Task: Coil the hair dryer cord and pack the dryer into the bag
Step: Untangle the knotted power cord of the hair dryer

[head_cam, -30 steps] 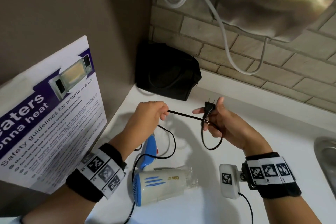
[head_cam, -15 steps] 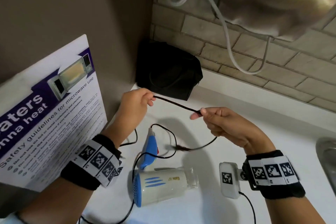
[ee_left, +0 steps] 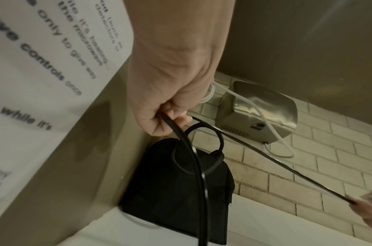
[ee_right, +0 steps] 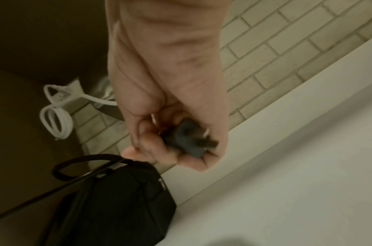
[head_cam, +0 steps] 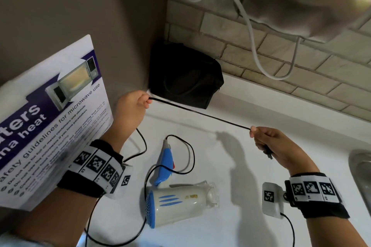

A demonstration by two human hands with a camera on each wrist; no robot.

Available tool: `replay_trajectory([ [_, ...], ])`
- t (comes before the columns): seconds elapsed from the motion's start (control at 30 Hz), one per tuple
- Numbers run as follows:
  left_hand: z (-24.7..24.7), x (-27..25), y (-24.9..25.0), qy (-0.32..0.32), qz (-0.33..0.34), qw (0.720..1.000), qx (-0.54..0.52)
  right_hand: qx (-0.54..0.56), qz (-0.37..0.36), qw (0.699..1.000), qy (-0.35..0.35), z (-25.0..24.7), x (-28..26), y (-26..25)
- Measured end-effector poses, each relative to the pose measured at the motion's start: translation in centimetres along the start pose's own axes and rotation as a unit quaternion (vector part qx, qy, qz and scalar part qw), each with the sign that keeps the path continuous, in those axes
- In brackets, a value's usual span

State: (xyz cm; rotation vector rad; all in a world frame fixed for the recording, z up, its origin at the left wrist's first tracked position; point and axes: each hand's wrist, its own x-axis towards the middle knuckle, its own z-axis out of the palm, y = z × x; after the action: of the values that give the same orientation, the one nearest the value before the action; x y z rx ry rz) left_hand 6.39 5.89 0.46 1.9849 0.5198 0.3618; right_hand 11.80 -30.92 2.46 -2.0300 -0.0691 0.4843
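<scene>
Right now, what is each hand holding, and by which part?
Both hold the hair dryer's black cord. The left hand pinches it mid-length; the right hand holds the plug end, with the plug in its palm.

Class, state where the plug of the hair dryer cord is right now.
The plug sits inside the right hand, fingers curled round it, its prongs showing in the right wrist view, above the counter, right of the bag.

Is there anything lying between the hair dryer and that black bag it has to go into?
Only its own cord loops on the counter between the dryer and the bag.
</scene>
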Motion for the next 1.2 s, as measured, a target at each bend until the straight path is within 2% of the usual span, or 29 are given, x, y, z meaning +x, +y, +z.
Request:
replay_trajectory([
  [0.1,0.4,0.4,-1.0,-0.028,-0.016,0.999,0.011,0.021,0.045,0.998,0.031,-0.5,0.1,1.4],
  [0.23,0.8,0.9,-2.6,-0.095,-0.024,0.995,0.030,0.138,0.110,0.978,0.111,-0.6,0.7,3.0],
  [0.37,1.5,1.7,-3.7,-0.136,-0.013,0.988,0.076,0.239,0.167,0.951,0.106,0.2,1.1,4.3],
  [0.5,3.2,2.6,-3.8,-0.173,-0.026,0.981,0.082,0.287,0.174,0.934,0.119,1.7,1.9,5.4],
  [0.7,5.9,2.7,-3.3,-0.196,-0.010,0.971,0.137,0.254,0.159,0.948,0.113,2.9,1.7,6.1],
  [0.87,6.5,2.6,-4.2,-0.242,-0.045,0.960,0.132,0.232,0.140,0.956,0.113,2.9,1.5,6.6],
  [1.0,5.9,2.3,-4.1,-0.261,-0.033,0.957,0.121,0.218,0.135,0.962,0.091,2.9,1.1,6.3],
  [1.13,4.3,1.1,-3.2,-0.247,-0.017,0.964,0.094,0.175,0.159,0.964,0.121,2.6,1.5,7.0],
  [1.2,3.2,0.0,-2.6,-0.242,-0.010,0.968,0.071,0.127,0.149,0.971,0.136,2.7,1.3,6.7],
])
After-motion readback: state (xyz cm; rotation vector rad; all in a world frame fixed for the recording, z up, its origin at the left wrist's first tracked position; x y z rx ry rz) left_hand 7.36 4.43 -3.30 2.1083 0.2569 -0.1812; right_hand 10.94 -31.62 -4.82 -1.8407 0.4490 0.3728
